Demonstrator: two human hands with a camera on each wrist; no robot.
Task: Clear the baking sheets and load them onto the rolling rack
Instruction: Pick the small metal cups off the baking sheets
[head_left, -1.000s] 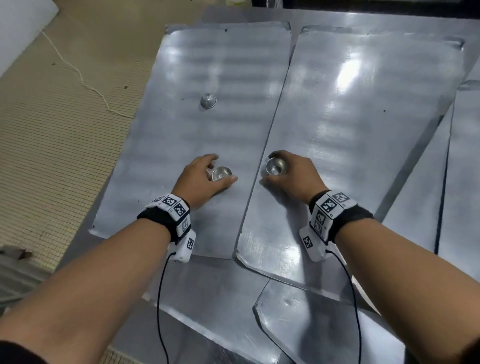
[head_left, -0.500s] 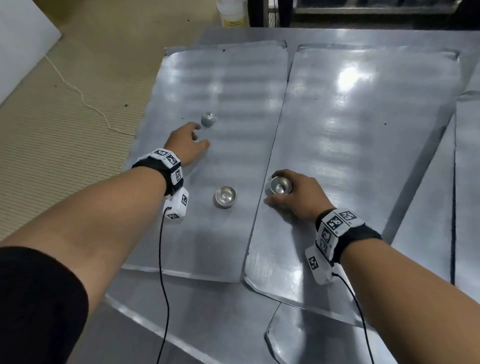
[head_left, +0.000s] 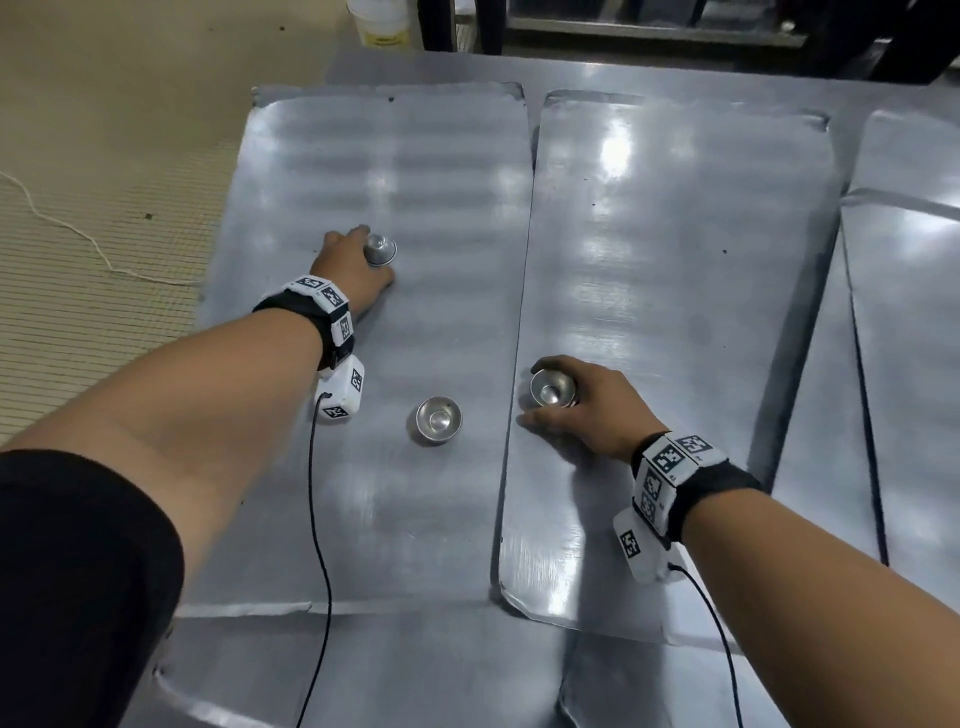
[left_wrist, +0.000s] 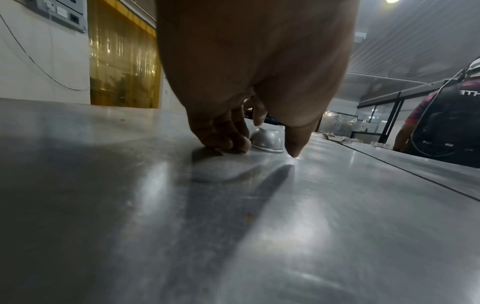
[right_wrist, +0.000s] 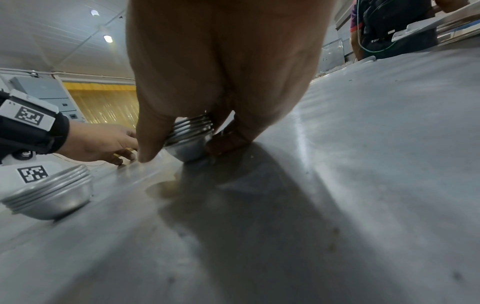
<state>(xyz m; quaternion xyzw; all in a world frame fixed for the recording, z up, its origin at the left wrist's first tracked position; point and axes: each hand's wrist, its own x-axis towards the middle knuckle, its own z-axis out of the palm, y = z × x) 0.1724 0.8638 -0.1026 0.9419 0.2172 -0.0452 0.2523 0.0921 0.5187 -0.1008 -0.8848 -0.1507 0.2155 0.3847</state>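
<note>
Risk concentrating at left hand (head_left: 349, 270): fingers (left_wrist: 223, 135) curling around inverted cup (head_left: 380, 250), thumb tip touching left baking sheet (head_left: 291, 171) just beside the rim, not yet clamped (contact with cup wall unclear in wrist view). Skidding away across smooth metal likely if pinched low on the dome. Right hand (head_left: 587, 410) clamping nested cup stack (right_wrist: 191, 142), thumb and fingers on opposite sides, resting on right baking sheet (head_left: 675, 260). Second stack (head_left: 439, 420) sitting loose between both hands, possibly getting knocked by a returning wrist.

An upturned cup (head_left: 381, 250) sits on the left sheet (head_left: 322, 171), behind a cup stack (head_left: 439, 420); another stack (head_left: 551, 388) on the right sheet (head_left: 675, 260).
</note>
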